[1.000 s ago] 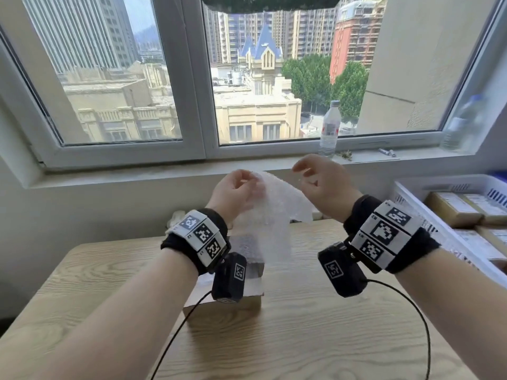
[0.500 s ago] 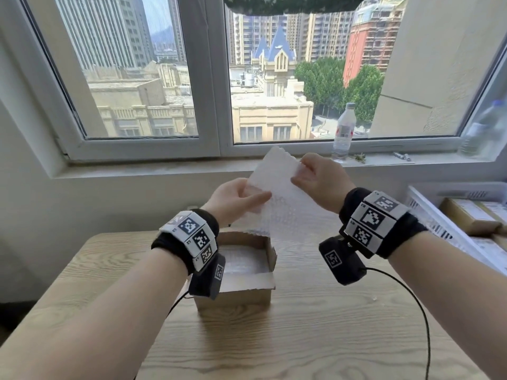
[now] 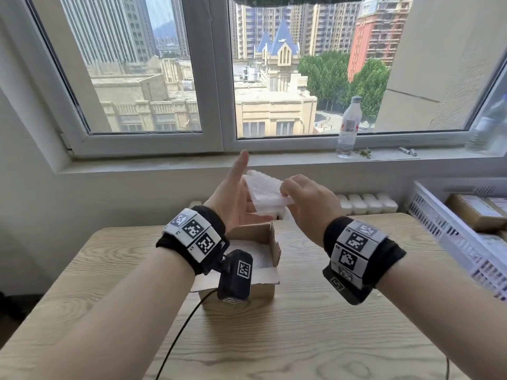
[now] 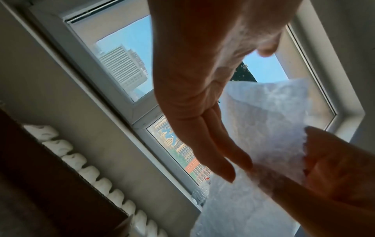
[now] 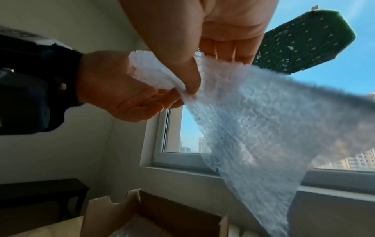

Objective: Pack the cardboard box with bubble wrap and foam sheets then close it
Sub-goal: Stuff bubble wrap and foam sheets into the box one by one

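Wooden bench [image 3: 315,333], lower frame: open cardboard box [image 3: 255,272]. Above it, right hand [image 3: 307,207] pinches bubble wrap [image 3: 264,192]; left hand [image 3: 236,201] fingers straight, flat against it.

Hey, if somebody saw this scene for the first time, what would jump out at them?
Two hands raised mid-frame: the right hand pinches a white bubble wrap sheet against the flat left hand. Below them an open cardboard box sits on the wooden table.

Daylight pours in through the window [image 3: 208,78], leaving the head view bright and evenly lit. Both wrist views are backlit and dim, hands in shadow. Wide-angle lenses bend the frame edges; the bubble wrap [image 5: 263,120] blurs.
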The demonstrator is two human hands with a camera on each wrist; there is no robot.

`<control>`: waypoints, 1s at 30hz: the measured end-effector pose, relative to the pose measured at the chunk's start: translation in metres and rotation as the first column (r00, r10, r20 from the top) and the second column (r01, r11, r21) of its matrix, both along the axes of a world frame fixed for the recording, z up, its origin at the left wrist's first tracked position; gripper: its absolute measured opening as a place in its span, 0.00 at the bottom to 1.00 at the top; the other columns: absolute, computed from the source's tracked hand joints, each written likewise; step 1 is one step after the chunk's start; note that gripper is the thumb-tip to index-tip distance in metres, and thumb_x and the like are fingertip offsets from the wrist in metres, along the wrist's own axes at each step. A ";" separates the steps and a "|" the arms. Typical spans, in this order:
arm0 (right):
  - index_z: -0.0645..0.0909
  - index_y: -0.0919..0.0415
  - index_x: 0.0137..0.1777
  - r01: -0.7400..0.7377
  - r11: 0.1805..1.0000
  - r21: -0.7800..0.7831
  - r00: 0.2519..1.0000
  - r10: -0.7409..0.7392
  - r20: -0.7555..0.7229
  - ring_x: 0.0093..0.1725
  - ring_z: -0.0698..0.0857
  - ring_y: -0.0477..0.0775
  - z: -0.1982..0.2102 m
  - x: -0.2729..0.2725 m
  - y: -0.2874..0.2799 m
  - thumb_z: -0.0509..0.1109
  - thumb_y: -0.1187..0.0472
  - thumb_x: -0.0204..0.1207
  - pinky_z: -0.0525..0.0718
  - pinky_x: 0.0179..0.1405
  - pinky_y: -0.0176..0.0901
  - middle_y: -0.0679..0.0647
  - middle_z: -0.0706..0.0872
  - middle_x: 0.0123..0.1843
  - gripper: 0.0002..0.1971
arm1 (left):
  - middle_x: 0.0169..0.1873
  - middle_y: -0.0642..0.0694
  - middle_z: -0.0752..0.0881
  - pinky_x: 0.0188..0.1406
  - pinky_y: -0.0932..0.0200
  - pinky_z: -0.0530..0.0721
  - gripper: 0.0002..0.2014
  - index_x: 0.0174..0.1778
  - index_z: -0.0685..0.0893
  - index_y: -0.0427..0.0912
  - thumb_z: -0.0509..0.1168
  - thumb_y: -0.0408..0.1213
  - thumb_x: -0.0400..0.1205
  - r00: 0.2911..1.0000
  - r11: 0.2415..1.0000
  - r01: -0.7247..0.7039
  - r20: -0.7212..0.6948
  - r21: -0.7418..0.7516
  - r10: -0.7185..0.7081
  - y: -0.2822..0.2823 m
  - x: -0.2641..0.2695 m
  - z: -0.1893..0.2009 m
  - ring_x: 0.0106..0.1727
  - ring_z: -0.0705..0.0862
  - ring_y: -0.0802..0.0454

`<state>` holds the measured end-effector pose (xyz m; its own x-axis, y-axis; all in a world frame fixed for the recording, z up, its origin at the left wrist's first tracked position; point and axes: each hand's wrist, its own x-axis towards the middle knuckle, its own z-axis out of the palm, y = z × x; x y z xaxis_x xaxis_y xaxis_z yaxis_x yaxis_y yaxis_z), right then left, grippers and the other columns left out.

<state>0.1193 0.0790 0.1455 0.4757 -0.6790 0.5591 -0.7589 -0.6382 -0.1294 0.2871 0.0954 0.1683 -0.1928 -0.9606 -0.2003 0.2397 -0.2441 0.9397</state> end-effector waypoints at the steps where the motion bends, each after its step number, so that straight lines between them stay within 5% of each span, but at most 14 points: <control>1: 0.80 0.63 0.45 -0.019 1.000 0.007 1.000 0.019 -0.001 0.34 0.85 0.63 -0.002 0.001 0.000 0.76 0.75 0.61 0.84 0.29 0.48 0.59 0.86 0.42 0.14 | 0.56 0.37 0.88 0.55 0.42 0.87 0.28 0.65 0.79 0.38 0.64 0.58 0.78 0.998 1.000 0.002 0.067 -0.023 0.000 0.002 0.000 -0.001 0.54 0.88 0.40; 3: 0.79 0.63 0.53 -0.016 0.999 0.046 0.999 0.014 0.041 0.49 0.86 0.63 -0.004 0.001 -0.001 0.74 0.72 0.65 0.83 0.48 0.51 0.59 0.86 0.53 0.16 | 0.57 0.38 0.86 0.48 0.48 0.89 0.17 0.64 0.78 0.38 0.68 0.37 0.80 0.969 0.991 -0.098 0.220 -0.089 0.115 0.001 0.001 -0.003 0.52 0.87 0.44; 6: 0.73 0.62 0.66 0.124 0.980 0.155 0.989 -0.134 0.057 0.68 0.76 0.57 -0.006 -0.007 -0.008 0.70 0.68 0.70 0.73 0.70 0.48 0.56 0.78 0.68 0.23 | 0.57 0.35 0.83 0.41 0.49 0.91 0.13 0.60 0.77 0.35 0.65 0.24 0.79 0.961 0.971 -0.234 0.137 -0.057 0.239 -0.001 0.012 -0.003 0.53 0.85 0.42; 10: 0.70 0.56 0.72 0.267 0.926 0.268 0.955 -0.291 0.053 0.72 0.72 0.58 -0.009 -0.016 -0.017 0.67 0.67 0.73 0.70 0.73 0.50 0.55 0.75 0.72 0.27 | 0.59 0.34 0.79 0.37 0.48 0.91 0.07 0.49 0.76 0.37 0.62 0.22 0.80 0.962 0.965 -0.262 0.079 0.005 0.261 0.000 0.034 -0.003 0.52 0.84 0.40; 13: 0.65 0.53 0.76 0.111 0.816 0.567 0.928 -0.289 0.234 0.72 0.73 0.60 -0.014 -0.014 -0.020 0.62 0.70 0.76 0.73 0.69 0.46 0.60 0.71 0.74 0.28 | 0.66 0.32 0.76 0.36 0.49 0.91 0.09 0.54 0.76 0.37 0.60 0.23 0.81 0.948 0.953 -0.302 0.114 0.037 0.296 0.002 0.051 -0.012 0.54 0.84 0.38; 14: 0.64 0.54 0.76 -0.001 0.732 0.682 0.873 -0.331 0.357 0.71 0.75 0.63 -0.015 -0.010 -0.019 0.59 0.72 0.78 0.77 0.66 0.50 0.62 0.71 0.73 0.28 | 0.68 0.31 0.75 0.35 0.50 0.91 0.09 0.55 0.76 0.37 0.60 0.23 0.81 0.942 0.945 -0.321 0.121 0.059 0.312 0.003 0.057 -0.016 0.57 0.83 0.35; 16: 0.65 0.58 0.74 -0.314 0.537 0.783 0.616 -0.513 0.598 0.64 0.79 0.69 -0.015 -0.001 -0.020 0.52 0.74 0.80 0.84 0.58 0.60 0.64 0.73 0.67 0.23 | 0.68 0.33 0.75 0.32 0.51 0.91 0.09 0.54 0.76 0.39 0.59 0.23 0.81 0.927 0.928 -0.363 0.140 0.086 0.349 0.006 0.065 -0.024 0.60 0.82 0.34; 18: 0.69 0.62 0.69 -0.531 0.411 0.741 0.380 -0.667 0.641 0.53 0.83 0.70 -0.014 0.007 -0.017 0.51 0.69 0.82 0.86 0.53 0.65 0.65 0.75 0.55 0.17 | 0.64 0.35 0.76 0.31 0.52 0.91 0.10 0.55 0.75 0.40 0.58 0.24 0.81 0.908 0.913 -0.398 0.178 0.088 0.378 0.009 0.071 -0.032 0.55 0.82 0.39; 19: 0.69 0.62 0.68 -0.590 0.366 0.720 0.342 -0.694 0.633 0.48 0.83 0.67 -0.016 0.011 -0.017 0.53 0.63 0.84 0.85 0.53 0.65 0.64 0.77 0.51 0.14 | 0.62 0.36 0.75 0.32 0.52 0.91 0.11 0.55 0.74 0.40 0.57 0.24 0.81 0.901 0.905 -0.414 0.184 0.096 0.393 0.011 0.074 -0.036 0.52 0.82 0.41; 21: 0.69 0.61 0.65 -0.596 0.304 0.743 0.428 -0.664 0.614 0.47 0.83 0.61 -0.024 0.017 -0.018 0.59 0.49 0.82 0.83 0.60 0.61 0.62 0.79 0.50 0.18 | 0.60 0.36 0.75 0.31 0.51 0.91 0.10 0.54 0.74 0.42 0.56 0.24 0.82 0.893 0.888 -0.441 0.158 0.131 0.421 0.014 0.080 -0.043 0.48 0.82 0.42; 24: 0.71 0.59 0.66 -0.427 0.308 0.850 0.672 -0.521 0.527 0.60 0.75 0.56 -0.039 0.029 -0.019 0.67 0.46 0.76 0.75 0.69 0.54 0.57 0.75 0.62 0.24 | 0.59 0.35 0.77 0.34 0.51 0.91 0.10 0.57 0.75 0.39 0.55 0.26 0.82 0.890 0.872 -0.455 0.066 0.184 0.451 0.020 0.089 -0.053 0.42 0.84 0.42; 27: 0.68 0.57 0.75 -0.526 0.175 0.832 0.671 -0.515 0.533 0.74 0.68 0.58 -0.054 0.037 -0.023 0.71 0.43 0.72 0.66 0.78 0.57 0.53 0.69 0.75 0.35 | 0.52 0.37 0.81 0.41 0.49 0.89 0.11 0.59 0.76 0.34 0.55 0.27 0.83 0.881 0.864 -0.455 -0.031 0.215 0.471 0.023 0.094 -0.058 0.36 0.85 0.44; 30: 0.70 0.54 0.73 -0.653 0.041 0.756 0.629 -0.526 0.572 0.69 0.76 0.62 -0.062 0.039 -0.025 0.71 0.45 0.71 0.70 0.75 0.55 0.57 0.70 0.78 0.31 | 0.43 0.39 0.84 0.44 0.48 0.89 0.07 0.50 0.78 0.35 0.55 0.27 0.83 0.876 0.858 -0.448 -0.067 0.252 0.478 0.024 0.096 -0.061 0.33 0.87 0.46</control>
<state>0.1579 0.0536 0.0832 0.5075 -0.7533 -0.4184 -0.0063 0.4823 -0.8760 0.3830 0.1195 0.1069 0.2263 -0.8778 -0.4222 0.4862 -0.2738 0.8298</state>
